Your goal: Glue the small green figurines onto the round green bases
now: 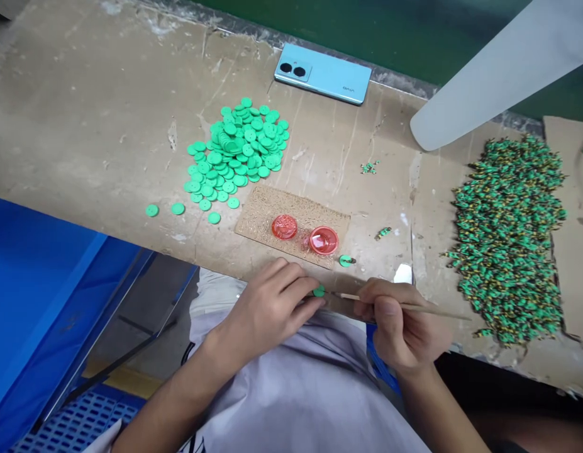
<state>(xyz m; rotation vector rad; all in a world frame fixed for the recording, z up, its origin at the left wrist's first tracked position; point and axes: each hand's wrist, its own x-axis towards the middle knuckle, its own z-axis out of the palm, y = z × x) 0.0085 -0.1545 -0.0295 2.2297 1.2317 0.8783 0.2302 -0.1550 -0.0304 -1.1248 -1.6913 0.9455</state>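
Observation:
Between its fingertips my left hand [277, 305] pinches a small green disc [318, 290] near the table's front edge. My right hand [404, 321] is closed on a thin pale stick [435, 310], whose dark tip points left at the disc; whether they touch I cannot tell. Just beyond my hands, two small red cups [324, 240] stand on a speckled brown board [258, 211]. Another green disc with a dark piece on it [346, 260] lies to the board's right. A big heap of green discs [239, 151], some showing tiny holes, is behind the board to the left.
A large pile of small green, yellow and dark pieces [512, 245] covers the right side of the table. At the back lies a light blue phone [323, 73]. A thick white post [499, 69] slants in at the upper right. Blue material [41, 314] is at the left.

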